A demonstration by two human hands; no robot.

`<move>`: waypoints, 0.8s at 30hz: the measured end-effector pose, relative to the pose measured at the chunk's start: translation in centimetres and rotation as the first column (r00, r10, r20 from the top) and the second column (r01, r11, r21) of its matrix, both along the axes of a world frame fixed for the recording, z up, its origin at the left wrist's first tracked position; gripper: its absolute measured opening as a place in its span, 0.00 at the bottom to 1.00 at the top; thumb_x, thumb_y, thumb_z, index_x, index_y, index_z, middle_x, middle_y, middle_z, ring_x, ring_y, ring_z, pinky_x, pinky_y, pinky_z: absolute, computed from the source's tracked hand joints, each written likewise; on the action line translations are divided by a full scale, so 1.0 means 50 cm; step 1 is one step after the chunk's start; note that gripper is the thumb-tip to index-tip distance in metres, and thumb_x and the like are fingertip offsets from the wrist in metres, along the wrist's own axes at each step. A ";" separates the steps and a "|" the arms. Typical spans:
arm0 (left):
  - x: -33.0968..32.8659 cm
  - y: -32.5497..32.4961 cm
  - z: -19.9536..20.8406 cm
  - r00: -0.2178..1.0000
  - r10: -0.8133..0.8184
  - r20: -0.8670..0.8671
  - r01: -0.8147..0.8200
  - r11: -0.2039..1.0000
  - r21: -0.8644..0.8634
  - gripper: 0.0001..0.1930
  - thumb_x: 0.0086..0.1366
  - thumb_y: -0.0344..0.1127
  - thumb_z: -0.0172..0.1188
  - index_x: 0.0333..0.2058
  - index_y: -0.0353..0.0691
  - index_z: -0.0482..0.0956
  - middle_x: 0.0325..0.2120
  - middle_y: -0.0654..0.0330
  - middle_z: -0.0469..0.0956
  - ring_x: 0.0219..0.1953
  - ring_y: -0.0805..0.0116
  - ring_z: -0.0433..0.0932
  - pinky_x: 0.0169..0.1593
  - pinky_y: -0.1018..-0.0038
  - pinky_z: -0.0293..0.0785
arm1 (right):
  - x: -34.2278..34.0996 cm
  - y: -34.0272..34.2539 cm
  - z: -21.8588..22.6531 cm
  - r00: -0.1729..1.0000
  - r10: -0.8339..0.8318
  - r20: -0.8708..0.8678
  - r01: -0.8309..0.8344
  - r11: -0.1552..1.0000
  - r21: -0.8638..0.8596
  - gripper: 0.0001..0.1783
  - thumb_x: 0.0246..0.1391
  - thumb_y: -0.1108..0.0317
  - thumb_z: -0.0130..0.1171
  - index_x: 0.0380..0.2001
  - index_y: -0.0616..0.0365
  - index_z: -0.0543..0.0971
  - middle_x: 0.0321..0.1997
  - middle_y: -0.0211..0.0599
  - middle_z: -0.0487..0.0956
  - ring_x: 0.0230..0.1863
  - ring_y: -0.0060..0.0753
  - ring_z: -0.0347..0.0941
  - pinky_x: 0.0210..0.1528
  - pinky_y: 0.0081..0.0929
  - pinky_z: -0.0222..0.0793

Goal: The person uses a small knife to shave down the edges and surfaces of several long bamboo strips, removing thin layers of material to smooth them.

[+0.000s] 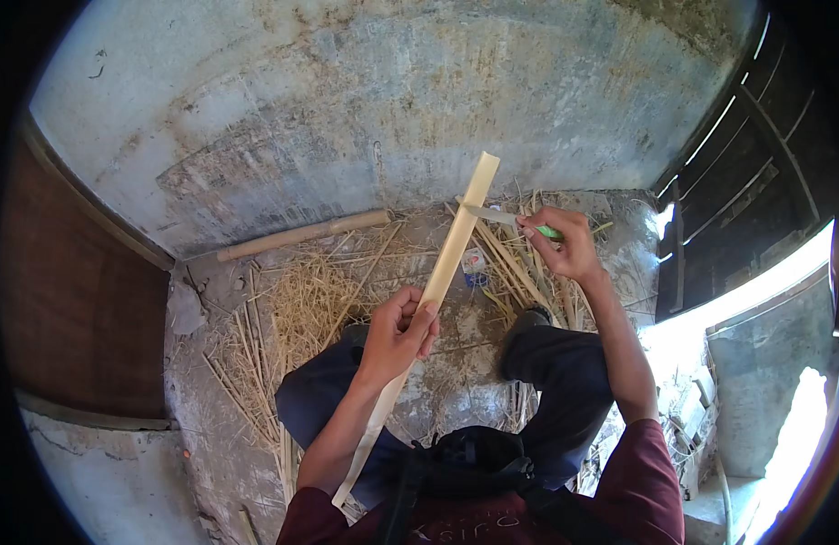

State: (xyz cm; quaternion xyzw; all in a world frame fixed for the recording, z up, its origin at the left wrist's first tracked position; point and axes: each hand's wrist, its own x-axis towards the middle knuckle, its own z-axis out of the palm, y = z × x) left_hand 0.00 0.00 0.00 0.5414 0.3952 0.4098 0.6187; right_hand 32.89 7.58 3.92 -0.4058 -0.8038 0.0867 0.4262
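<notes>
A long pale bamboo strip (451, 250) slants up and away in front of me, its lower end passing under my left forearm. My left hand (401, 334) is closed round the strip near its middle. In my right hand (565, 243) is a knife (497, 216) with a green handle, gripped between thumb and fingers. The blade points left and meets the strip a little below its far end. Most of the handle is hidden by my fingers.
A heap of shavings (306, 309) and thin sticks lies on the floor to the left. A bamboo pole (303, 236) rests along the stained wall (347, 109). More split bamboo pieces (515, 268) lie beyond my feet, beside a small packet (474, 262). A dark slatted panel (746, 173) stands at right.
</notes>
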 end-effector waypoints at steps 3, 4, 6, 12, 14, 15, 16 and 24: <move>0.004 0.001 0.004 1.000 -0.002 0.000 0.002 1.000 -0.008 0.08 0.81 0.34 0.56 0.42 0.36 0.74 0.24 0.65 0.77 0.18 0.81 0.72 0.22 0.79 0.66 | 0.001 0.001 0.004 1.000 -0.004 0.013 0.003 1.000 0.029 0.05 0.61 0.71 0.69 0.36 0.62 0.86 0.32 0.45 0.86 0.32 0.49 0.84 0.36 0.38 0.77; 0.006 0.001 0.005 1.000 0.000 0.000 0.000 1.000 -0.008 0.08 0.81 0.34 0.56 0.42 0.35 0.74 0.24 0.65 0.77 0.18 0.81 0.72 0.22 0.79 0.66 | 0.002 0.002 0.006 1.000 -0.005 0.017 0.004 0.999 0.036 0.05 0.61 0.71 0.68 0.36 0.62 0.86 0.32 0.45 0.86 0.32 0.49 0.84 0.36 0.38 0.77; 0.008 0.000 0.004 1.000 -0.001 0.006 0.001 1.000 -0.011 0.08 0.81 0.34 0.56 0.42 0.35 0.74 0.24 0.64 0.77 0.18 0.81 0.72 0.22 0.79 0.66 | 0.006 0.003 0.009 1.000 -0.011 0.024 0.010 0.998 0.056 0.05 0.61 0.72 0.68 0.36 0.62 0.86 0.32 0.45 0.86 0.32 0.48 0.84 0.36 0.38 0.77; 0.003 0.000 0.003 1.000 -0.004 0.010 0.005 1.000 -0.016 0.08 0.81 0.33 0.56 0.40 0.36 0.74 0.24 0.64 0.78 0.18 0.82 0.73 0.20 0.80 0.66 | 0.010 0.008 0.003 0.999 -0.034 0.035 0.031 0.997 0.075 0.05 0.61 0.71 0.68 0.37 0.62 0.86 0.32 0.44 0.86 0.32 0.48 0.84 0.36 0.38 0.77; 0.000 0.000 0.003 1.000 -0.006 0.007 0.006 1.000 -0.011 0.08 0.81 0.33 0.56 0.40 0.36 0.74 0.24 0.64 0.78 0.18 0.82 0.73 0.20 0.80 0.66 | 0.007 0.008 0.007 0.999 -0.032 0.037 0.029 0.996 0.080 0.05 0.61 0.71 0.68 0.37 0.62 0.86 0.32 0.44 0.85 0.31 0.47 0.84 0.36 0.38 0.77; -0.001 0.000 0.004 1.000 -0.009 0.012 0.009 1.000 -0.020 0.08 0.81 0.33 0.56 0.40 0.36 0.74 0.24 0.64 0.78 0.18 0.81 0.73 0.20 0.80 0.66 | 0.007 0.008 0.008 0.998 -0.038 0.042 0.035 0.996 0.082 0.05 0.61 0.71 0.68 0.37 0.62 0.86 0.32 0.44 0.85 0.31 0.47 0.84 0.35 0.38 0.77; -0.002 0.000 0.004 1.000 -0.012 0.017 0.013 1.000 -0.028 0.08 0.81 0.33 0.56 0.40 0.36 0.73 0.24 0.64 0.78 0.18 0.81 0.73 0.20 0.79 0.66 | 0.007 0.008 0.007 0.998 -0.044 0.046 0.040 0.996 0.083 0.05 0.61 0.71 0.68 0.37 0.62 0.86 0.32 0.44 0.85 0.31 0.47 0.84 0.35 0.38 0.77; -0.011 -0.002 0.014 0.998 -0.037 0.052 0.040 0.997 -0.068 0.08 0.81 0.33 0.55 0.40 0.36 0.73 0.24 0.63 0.77 0.18 0.79 0.72 0.21 0.78 0.65 | 0.029 0.028 -0.003 0.995 -0.101 -0.018 0.103 0.977 0.185 0.05 0.60 0.73 0.68 0.38 0.63 0.87 0.35 0.45 0.87 0.33 0.46 0.85 0.34 0.35 0.76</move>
